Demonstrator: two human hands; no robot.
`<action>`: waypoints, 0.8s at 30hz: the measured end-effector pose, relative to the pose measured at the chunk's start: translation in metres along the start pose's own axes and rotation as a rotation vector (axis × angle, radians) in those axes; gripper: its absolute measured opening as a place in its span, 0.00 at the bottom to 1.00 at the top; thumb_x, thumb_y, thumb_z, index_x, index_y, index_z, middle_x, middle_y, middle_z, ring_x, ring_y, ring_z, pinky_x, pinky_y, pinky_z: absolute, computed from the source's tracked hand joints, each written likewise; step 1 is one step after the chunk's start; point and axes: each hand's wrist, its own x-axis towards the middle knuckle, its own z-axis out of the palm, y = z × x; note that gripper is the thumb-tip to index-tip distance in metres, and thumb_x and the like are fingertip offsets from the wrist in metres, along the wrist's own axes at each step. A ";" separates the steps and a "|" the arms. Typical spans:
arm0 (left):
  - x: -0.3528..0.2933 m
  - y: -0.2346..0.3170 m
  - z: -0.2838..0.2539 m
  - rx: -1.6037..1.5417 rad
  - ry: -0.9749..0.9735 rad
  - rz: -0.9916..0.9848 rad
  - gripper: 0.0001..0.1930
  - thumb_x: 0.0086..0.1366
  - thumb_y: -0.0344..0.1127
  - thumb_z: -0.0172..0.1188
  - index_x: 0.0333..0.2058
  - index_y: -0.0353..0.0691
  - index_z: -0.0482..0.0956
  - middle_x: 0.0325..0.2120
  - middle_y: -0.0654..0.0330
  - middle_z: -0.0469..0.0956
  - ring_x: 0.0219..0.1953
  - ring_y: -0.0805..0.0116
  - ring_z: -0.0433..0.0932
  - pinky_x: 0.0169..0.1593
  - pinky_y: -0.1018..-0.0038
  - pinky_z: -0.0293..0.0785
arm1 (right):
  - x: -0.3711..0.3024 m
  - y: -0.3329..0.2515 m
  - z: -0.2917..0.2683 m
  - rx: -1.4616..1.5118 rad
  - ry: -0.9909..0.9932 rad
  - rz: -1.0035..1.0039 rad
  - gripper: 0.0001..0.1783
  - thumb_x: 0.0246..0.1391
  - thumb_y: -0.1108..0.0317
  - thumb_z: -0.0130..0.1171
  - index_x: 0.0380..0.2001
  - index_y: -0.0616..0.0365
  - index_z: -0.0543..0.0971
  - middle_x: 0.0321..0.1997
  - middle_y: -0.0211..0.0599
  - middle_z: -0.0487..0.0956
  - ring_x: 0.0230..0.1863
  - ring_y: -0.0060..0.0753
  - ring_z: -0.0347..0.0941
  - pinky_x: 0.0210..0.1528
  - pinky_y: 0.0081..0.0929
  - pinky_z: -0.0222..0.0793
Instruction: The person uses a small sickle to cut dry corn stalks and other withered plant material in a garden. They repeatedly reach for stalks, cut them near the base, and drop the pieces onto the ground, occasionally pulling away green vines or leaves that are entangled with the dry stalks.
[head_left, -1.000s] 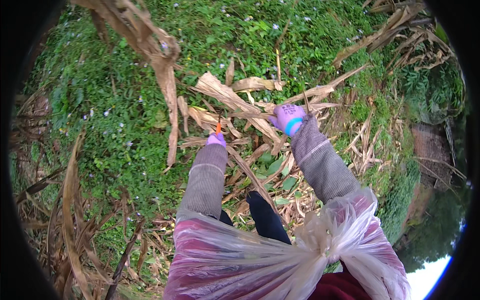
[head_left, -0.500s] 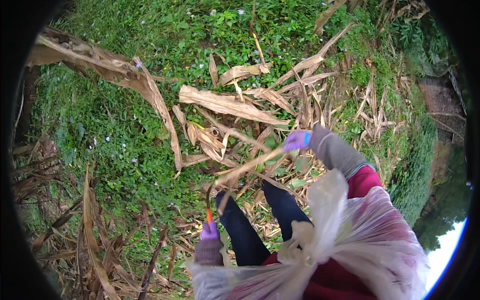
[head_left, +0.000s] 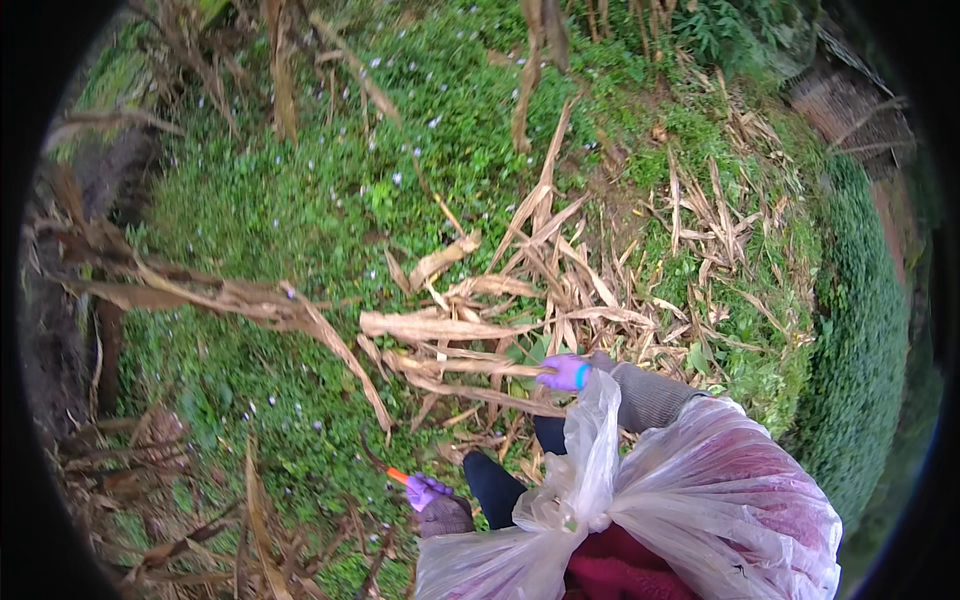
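Note:
My left hand [head_left: 427, 490], in a purple glove, is closed around the orange handle of a sickle [head_left: 397, 476]. Its thin dark curved blade points up and left over the grass. My right hand [head_left: 565, 373], also purple-gloved with a blue band at the wrist, grips the end of a dry corn stalk [head_left: 480, 366]. From that hand the stalk runs left, across other dry stalks and husks [head_left: 440, 326] on the ground. Some of its far end blends in with them.
A long dry stalk [head_left: 250, 300] leans in from the left. More dry stalks stand at the lower left and far side. Dry leaves [head_left: 715, 215] lie to the right, beside a green hedge [head_left: 860, 350]. A translucent plastic sheet [head_left: 720, 490] covers my front.
The held stalk has swung from slanting toward my left hand to lying leftward over the pile. The sickle has tipped from upright to pointing left. My view has shifted.

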 end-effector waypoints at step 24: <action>-0.112 0.014 0.179 0.421 -0.288 -0.005 0.12 0.67 0.48 0.48 0.31 0.48 0.69 0.13 0.67 0.65 0.09 0.75 0.60 0.11 0.76 0.57 | -0.155 0.235 0.083 0.536 0.536 0.824 0.23 0.50 0.51 0.53 0.41 0.58 0.77 0.38 0.50 0.79 0.43 0.48 0.76 0.49 0.38 0.69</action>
